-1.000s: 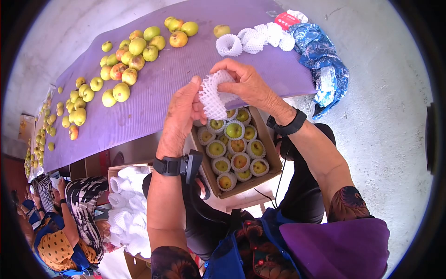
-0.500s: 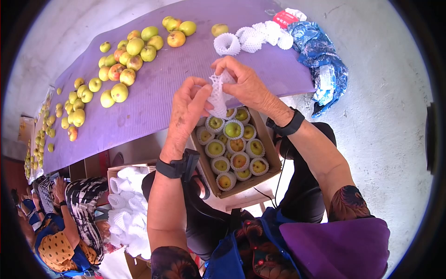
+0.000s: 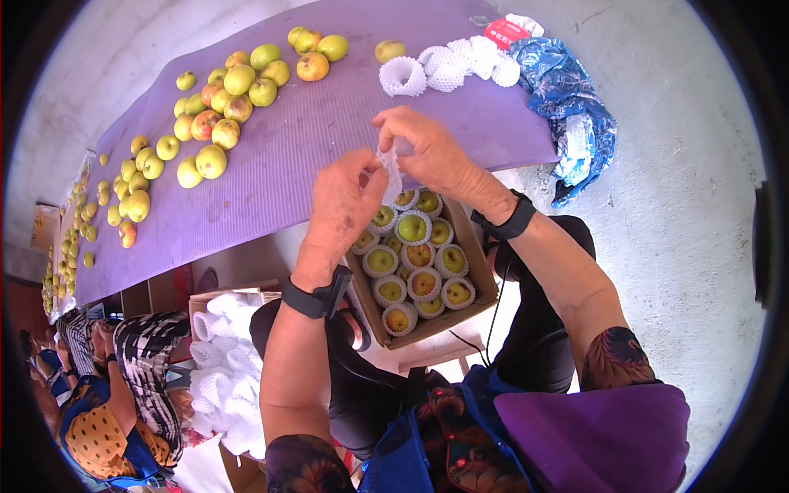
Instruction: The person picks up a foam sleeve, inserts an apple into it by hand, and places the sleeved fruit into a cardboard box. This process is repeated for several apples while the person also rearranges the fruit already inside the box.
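A white foam net sleeve [image 3: 389,182] hangs between my two hands, above the table's near edge. My left hand [image 3: 347,195] pinches its left side, and the fingers of my right hand [image 3: 426,152] are closed on its upper right part. Just below stands a cardboard box [image 3: 485,283] holding many green and reddish apples, each in a white foam net; one green apple [image 3: 412,229] sits higher than those around it. My hands partly cover the sleeve and the box's far left corner.
Loose apples [image 3: 240,80] lie over the left of the purple table [image 3: 320,123]. Several foam nets [image 3: 448,67] and a blue patterned cloth [image 3: 559,78] are at its far right. A heap of foam nets [image 3: 226,370] fills a box at lower left, beside another seated person [image 3: 107,419].
My left hand has moved right and closer to my right hand. The foam sleeve between them looks narrower and more gathered. The person at left has shifted an arm.
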`<move>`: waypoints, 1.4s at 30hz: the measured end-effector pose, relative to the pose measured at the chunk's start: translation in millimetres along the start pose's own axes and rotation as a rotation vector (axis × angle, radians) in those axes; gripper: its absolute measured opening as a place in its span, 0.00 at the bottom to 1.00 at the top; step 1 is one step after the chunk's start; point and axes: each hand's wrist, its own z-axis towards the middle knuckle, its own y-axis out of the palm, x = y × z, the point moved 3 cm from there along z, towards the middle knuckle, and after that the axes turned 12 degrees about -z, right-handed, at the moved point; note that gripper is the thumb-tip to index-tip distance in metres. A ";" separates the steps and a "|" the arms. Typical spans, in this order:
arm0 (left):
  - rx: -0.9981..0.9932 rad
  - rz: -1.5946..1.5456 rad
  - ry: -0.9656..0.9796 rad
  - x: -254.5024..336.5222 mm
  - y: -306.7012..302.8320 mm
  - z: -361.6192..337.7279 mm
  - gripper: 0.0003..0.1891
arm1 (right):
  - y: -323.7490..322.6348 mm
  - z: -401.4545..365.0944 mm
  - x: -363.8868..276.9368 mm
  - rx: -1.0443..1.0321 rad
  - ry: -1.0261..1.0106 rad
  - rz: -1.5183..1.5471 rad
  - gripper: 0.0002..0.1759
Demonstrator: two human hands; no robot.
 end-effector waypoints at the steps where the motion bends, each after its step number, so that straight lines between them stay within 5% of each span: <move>1: 0.012 0.009 -0.037 -3.0 -0.5 -0.1 0.08 | 0.9 -0.7 -0.8 -0.006 -0.003 -0.044 0.11; 11: 0.255 -0.315 -0.160 -12.0 -15.2 3.3 0.07 | -16.2 0.0 6.4 0.123 -0.039 0.005 0.13; 14: 0.196 -0.223 -0.135 -10.1 -15.6 3.4 0.08 | -24.8 1.0 -2.2 0.173 -0.038 -0.142 0.14; 16: 0.181 -0.173 -0.101 -12.9 -14.1 2.7 0.08 | -34.7 4.0 -23.8 0.265 -0.214 -0.344 0.16; 19: 0.178 -0.198 -0.089 -13.5 -10.8 2.9 0.08 | -28.1 2.0 -29.2 0.140 -0.372 -0.438 0.16; 29: 0.254 -0.335 -0.164 -7.1 -22.9 3.7 0.07 | -33.7 -4.4 0.1 0.177 -0.415 -0.524 0.11; 32: 0.244 -0.211 -0.111 -8.7 -25.1 2.8 0.06 | -32.0 -7.8 -3.8 0.096 -0.384 -0.579 0.09; 34: 0.233 -0.147 -0.063 -0.3 -21.9 0.7 0.05 | -29.7 -9.5 -6.0 0.005 -0.062 -0.370 0.09; 37: 0.216 0.004 0.092 7.0 -11.5 1.5 0.03 | -21.2 -8.0 -4.0 -0.023 0.125 -0.344 0.16; 42: 0.226 0.201 0.297 16.5 -6.4 0.5 0.05 | -27.1 -0.7 -2.0 0.080 0.120 -0.254 0.21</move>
